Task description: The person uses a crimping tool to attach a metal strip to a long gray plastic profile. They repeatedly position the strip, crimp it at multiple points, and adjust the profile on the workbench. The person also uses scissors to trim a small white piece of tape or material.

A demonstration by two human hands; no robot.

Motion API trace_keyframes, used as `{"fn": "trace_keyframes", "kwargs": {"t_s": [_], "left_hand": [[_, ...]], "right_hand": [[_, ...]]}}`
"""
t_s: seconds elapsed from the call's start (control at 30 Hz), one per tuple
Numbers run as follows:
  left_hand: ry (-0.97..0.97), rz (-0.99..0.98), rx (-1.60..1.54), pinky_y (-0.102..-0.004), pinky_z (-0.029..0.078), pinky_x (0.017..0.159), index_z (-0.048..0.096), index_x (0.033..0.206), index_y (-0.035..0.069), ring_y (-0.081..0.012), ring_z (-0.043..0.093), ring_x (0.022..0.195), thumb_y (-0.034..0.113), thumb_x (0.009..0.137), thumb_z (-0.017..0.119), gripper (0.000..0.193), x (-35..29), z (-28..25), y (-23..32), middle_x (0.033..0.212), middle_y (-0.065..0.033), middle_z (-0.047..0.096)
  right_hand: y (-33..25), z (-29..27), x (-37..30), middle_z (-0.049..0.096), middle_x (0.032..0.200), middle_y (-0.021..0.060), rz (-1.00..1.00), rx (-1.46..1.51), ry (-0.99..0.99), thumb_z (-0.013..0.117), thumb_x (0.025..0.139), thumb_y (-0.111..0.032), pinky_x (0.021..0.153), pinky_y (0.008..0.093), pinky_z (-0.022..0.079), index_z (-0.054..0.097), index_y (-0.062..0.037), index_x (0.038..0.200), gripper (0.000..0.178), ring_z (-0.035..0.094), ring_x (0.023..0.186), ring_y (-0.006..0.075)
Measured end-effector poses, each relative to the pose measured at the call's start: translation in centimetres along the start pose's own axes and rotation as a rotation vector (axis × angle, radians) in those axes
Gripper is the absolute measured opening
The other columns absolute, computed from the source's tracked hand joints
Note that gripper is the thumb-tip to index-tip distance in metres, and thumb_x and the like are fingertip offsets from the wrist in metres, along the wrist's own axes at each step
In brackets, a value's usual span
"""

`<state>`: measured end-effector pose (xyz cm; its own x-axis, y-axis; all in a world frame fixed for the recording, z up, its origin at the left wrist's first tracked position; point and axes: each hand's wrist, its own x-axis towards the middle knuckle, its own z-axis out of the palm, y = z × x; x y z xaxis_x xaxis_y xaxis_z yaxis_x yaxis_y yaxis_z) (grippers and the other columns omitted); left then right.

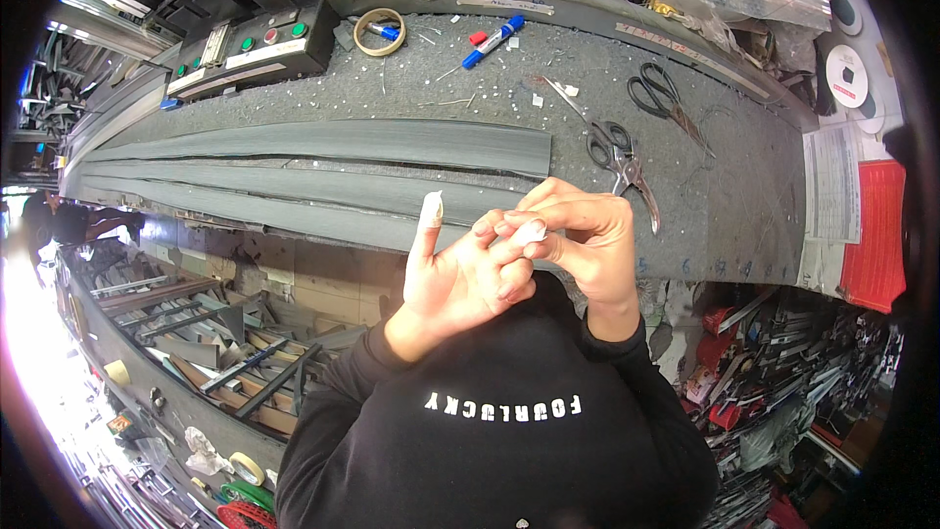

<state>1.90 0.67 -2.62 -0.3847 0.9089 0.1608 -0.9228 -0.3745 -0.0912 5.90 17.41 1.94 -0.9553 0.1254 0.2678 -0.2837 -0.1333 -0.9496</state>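
Grey felt workbench [725, 206], 2 scissors [619, 159]

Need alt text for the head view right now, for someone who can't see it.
Two bare hands meet above a grey felt-covered workbench: the right hand presses white tape onto a finger of the left hand, whose index fingertip is already wrapped white. Long grey strips, two pairs of black-handled scissors and a blue marker lie on the bench.
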Motion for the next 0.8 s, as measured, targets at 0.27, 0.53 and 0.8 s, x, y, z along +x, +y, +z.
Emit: {"fn": "trace_keyframes", "kwargs": {"t_s": [0.27, 0.53, 0.8], "left_hand": [[0.231, 0.09, 0.199, -0.0335, 0.034, 0.073, 0.053, 0.121, 0.016, -0.0197, 0.044, 0.072, 0.074, 0.092, 0.017, 0.074, 1.1, 1.1, 0.6, 0.149, -0.0126, 0.042], [0.01, 0.054, 0.148, -0.0353, 0.036, 0.084, 0.049, 0.121, 0.011, -0.027, 0.049, 0.087, 0.07, 0.095, 0.021, 0.07, 2.6, -0.7, 1.5, 0.147, -0.0167, 0.042], [0.146, 0.082, 0.586, -0.0346, 0.038, 0.087, 0.045, 0.114, 0.01, -0.0248, 0.053, 0.102, 0.064, 0.097, 0.027, 0.059, 4.3, -1.2, 1.4, 0.11, -0.0093, 0.053]], "right_hand": [[-0.3, 0.3, 0.5, 0.072, 0.094, 0.0175, 0.11, 0.138, 0.14, 0.073, 0.085, -0.022, 0.081, 0.0325, 0.051, 0.071, 0.0059, 0.104, 0.034, 0.066, 0.089, 0.0235], [1.0, -2.2, 2.0, 0.07, 0.094, 0.02, 0.039, 0.17, -0.051, 0.066, 0.091, -0.025, 0.082, 0.0355, 0.051, 0.07, 0.0066, 0.099, 0.033, 0.066, 0.091, 0.0261], [3.5, -0.7, 3.2, 0.034, 0.056, 0.0001, 0.236, 0.589, 0.36, 0.04, 0.102, -0.047, 0.063, 0.0311, 0.039, 0.032, -0.0134, 0.058, 0.055, 0.04, 0.058, 0.015]]}}
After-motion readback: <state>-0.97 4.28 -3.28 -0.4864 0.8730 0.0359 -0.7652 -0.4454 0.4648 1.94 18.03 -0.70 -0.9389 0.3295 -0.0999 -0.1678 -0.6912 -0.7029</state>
